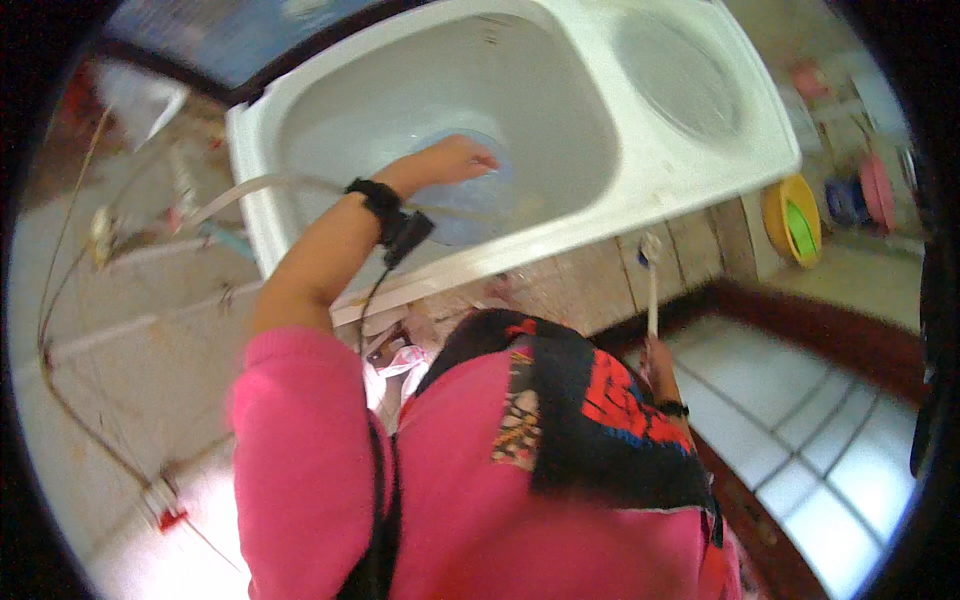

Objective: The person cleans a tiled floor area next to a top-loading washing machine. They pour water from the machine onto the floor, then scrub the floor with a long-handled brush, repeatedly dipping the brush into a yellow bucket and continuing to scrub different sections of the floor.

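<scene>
A white plastic tub unit (517, 251) with a deep, rounded basin lies before me. My left hand (454, 159) is inside the basin, fingers curled, over a pale-blue round disc (469, 206); whether it grips anything is unclear. A pale hose (281, 181) runs over the tub's left rim and passes behind my left wrist, which bears a black band with a small device and cable. Low at my right side, my right hand (658, 367) is closed around the white handle of a brush-like tool (652, 292), its blurred whitish-and-blue head pointing towards the tub.
Right of the basin, the unit has a round, translucent cover (679, 79). Beyond it stand a yellow basin (781, 221) holding something green, and a pink basin (876, 195). Cords and thin tubing (82, 409) trail along the left. A dark red ledge (817, 330) borders pale tiles at right.
</scene>
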`<state>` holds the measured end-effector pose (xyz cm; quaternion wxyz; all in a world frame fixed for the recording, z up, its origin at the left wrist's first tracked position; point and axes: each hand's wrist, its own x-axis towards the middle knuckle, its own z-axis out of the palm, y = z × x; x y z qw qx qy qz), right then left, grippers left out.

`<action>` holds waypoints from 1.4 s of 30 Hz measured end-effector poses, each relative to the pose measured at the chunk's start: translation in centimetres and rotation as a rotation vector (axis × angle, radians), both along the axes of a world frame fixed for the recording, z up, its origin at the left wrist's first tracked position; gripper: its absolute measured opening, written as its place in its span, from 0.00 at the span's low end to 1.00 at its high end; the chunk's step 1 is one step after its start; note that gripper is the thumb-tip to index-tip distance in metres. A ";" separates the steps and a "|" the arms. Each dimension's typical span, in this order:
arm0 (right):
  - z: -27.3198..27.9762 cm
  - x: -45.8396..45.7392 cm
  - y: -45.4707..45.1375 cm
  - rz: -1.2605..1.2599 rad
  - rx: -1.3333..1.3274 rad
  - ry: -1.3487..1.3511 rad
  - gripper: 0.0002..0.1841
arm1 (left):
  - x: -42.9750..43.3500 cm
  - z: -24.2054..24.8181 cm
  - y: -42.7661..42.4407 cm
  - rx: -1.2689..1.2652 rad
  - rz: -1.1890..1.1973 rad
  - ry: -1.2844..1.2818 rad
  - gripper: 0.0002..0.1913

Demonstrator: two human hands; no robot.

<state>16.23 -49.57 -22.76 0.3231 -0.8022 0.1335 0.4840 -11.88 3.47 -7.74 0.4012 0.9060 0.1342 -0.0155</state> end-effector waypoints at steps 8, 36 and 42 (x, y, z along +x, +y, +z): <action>-1.4 3.7 1.4 0.038 -0.017 -0.031 0.21 | -13.3 14.5 4.4 0.437 0.778 -0.194 0.12; -2.0 1.4 4.8 0.148 -0.005 -0.160 0.21 | -39.1 28.0 8.1 0.989 1.317 0.842 0.21; 1.2 1.4 5.0 0.077 -0.033 -0.118 0.28 | -36.5 27.8 6.2 0.783 1.365 0.595 0.21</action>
